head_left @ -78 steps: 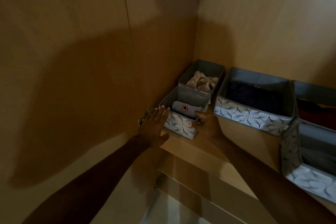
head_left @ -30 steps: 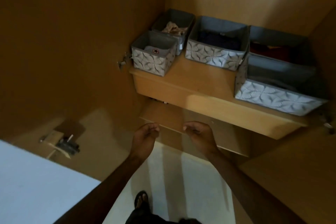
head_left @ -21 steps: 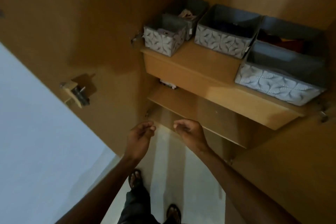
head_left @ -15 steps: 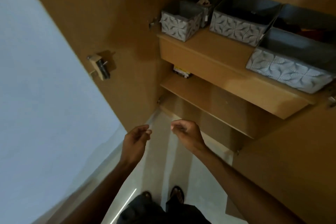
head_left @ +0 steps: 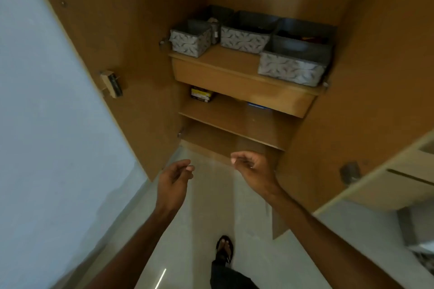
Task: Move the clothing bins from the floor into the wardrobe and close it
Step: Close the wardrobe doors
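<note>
Several grey patterned clothing bins stand on the wardrobe's upper shelf (head_left: 225,63): a small bin (head_left: 190,41) at the front left, a wider bin (head_left: 245,38) in the middle and a long bin (head_left: 292,69) at the front right, with more behind them. Both wardrobe doors hang wide apart, the left door (head_left: 122,49) and the right door (head_left: 375,77). My left hand (head_left: 172,185) and my right hand (head_left: 253,168) hover below the shelves, over the floor, with loosely curled fingers and nothing in them.
A dark box (head_left: 202,95) and a blue item (head_left: 258,105) lie on the lower shelf. A latch (head_left: 111,83) sticks out of the left door's inner face. A pale wall fills the left. My sandalled foot (head_left: 224,250) is on the light floor.
My hands have left the small front bin and dropped away from the shelf. I have stepped back, so the whole wardrobe and both doors come into sight.
</note>
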Tool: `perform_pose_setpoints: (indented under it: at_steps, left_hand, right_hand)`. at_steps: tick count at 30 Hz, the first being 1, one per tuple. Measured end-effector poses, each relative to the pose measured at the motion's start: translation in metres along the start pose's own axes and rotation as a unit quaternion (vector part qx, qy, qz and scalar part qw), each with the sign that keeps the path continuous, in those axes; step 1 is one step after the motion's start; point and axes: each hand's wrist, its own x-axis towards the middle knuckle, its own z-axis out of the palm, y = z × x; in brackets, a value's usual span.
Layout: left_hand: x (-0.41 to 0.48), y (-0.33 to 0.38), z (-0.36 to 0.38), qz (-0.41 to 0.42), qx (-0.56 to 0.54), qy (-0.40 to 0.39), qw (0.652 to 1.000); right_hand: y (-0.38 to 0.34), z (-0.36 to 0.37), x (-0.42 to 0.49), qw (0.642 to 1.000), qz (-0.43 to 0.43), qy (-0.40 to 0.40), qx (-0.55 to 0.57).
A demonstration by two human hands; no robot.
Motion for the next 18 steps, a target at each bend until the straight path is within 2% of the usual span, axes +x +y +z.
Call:
perform_pose_setpoints:
  at_steps: [11,15,18]
  left_hand:
    - [-0.073,0.051,0.188,0.112,0.014,-0.203,0.973]
    - [-0.096,0.086,0.26,0.158,0.035,-0.236,0.958]
    - [-0.108,0.11,0.305,0.188,0.024,-0.252,0.949]
  right_hand:
    - [0.016,-0.204,-0.11,0.977,-0.014,0.209,-0.04]
    - [0.01,-0.27,-0.12,0.952,-0.062,0.289,-0.075]
    - [0.009,-0.312,-0.102,0.946,-0.069,0.31,-0.068]
